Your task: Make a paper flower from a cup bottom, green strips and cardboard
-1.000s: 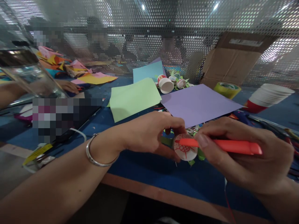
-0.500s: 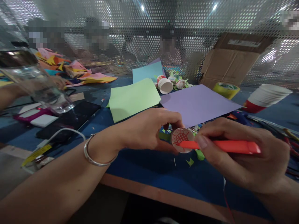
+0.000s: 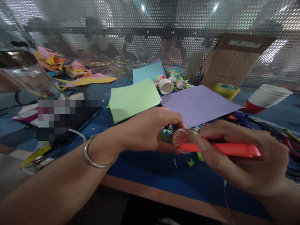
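Hands at work over the near part of the counter (image 3: 164,176). The left hand (image 3: 148,128) is partly curled, its thumb below and fingers above, gripping a small disc (image 3: 184,135) by the rim. The disc is held above the counter, just in front of the purple sheet (image 3: 199,101), its pale face tilted toward the worker and carrying a red net of crossing lines. The right hand (image 3: 243,159) is closed in a pen grip on a red marker (image 3: 222,149), with the tip at the lower left of the disc's face. From where I stand, cannot tell whether the tip is touching or just off the surface.

Notes on method: the disc is small and held in the air, so I judge steadiness matters most. Rest both wrists on the counter's edge, or let a right fingertip brace on the rim. Short, light strokes should suit this face; a hard press could tip the disc or blot the line. The marker's barrel covers part of the face, so turning the disc with the left fingers would bring lines into sight. Green scraps (image 3: 191,162) lie just below; a sleeve or wrist could drag them.
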Demonstrator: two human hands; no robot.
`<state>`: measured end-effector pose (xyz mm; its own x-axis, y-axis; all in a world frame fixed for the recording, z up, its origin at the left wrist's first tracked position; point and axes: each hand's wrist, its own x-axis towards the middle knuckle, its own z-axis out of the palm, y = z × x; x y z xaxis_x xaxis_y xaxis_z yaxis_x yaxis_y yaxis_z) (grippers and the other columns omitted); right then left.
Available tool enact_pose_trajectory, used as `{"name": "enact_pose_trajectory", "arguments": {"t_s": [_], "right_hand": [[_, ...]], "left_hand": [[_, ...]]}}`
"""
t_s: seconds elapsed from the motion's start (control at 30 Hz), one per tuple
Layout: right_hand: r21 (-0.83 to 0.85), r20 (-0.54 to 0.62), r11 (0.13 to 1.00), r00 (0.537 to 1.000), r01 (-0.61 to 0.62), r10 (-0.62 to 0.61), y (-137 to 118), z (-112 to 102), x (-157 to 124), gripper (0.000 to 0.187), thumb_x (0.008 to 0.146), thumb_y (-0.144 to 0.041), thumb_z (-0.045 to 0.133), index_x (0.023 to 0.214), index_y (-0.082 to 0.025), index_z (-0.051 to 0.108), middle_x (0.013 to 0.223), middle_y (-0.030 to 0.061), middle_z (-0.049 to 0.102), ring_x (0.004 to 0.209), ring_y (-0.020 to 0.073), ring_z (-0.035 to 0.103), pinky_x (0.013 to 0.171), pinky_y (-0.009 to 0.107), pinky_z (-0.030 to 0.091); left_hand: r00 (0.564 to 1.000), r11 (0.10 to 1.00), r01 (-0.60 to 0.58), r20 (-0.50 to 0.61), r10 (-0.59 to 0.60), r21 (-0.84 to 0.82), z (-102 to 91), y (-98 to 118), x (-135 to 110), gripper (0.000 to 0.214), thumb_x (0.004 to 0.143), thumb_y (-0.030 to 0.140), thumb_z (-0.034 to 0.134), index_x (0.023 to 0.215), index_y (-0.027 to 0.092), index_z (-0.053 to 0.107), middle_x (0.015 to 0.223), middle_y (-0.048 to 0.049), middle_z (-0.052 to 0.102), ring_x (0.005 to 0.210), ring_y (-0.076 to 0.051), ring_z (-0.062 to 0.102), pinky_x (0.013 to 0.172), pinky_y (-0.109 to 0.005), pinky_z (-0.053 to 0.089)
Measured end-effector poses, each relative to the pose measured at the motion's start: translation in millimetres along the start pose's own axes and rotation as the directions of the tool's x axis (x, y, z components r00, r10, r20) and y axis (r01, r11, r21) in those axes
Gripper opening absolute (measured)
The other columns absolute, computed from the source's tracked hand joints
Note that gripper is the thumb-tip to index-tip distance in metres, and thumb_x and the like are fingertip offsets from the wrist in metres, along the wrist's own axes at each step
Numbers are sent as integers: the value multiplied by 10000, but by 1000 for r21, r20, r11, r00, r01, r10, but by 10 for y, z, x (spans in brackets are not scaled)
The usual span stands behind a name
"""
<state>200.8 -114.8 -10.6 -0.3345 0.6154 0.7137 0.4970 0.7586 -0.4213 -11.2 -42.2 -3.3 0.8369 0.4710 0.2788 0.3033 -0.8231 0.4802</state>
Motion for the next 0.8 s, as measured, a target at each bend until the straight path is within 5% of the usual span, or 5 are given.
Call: {"name": "enact_pose_trajectory", "arguments": {"t_s": [0.8], "right_hand": [[-108, -20, 993, 998, -53, 51, 7, -33, -34, 144, 802, -116, 634, 731, -236, 594, 627, -60, 659, 458, 77, 529, 455, 247, 406]], "left_hand": [[999, 996, -19, -31, 21, 85, 2, -6, -3, 398, 792, 487, 783, 1029, 186, 675, 934, -32, 700, 854, -181, 582, 754, -295, 393]]}}
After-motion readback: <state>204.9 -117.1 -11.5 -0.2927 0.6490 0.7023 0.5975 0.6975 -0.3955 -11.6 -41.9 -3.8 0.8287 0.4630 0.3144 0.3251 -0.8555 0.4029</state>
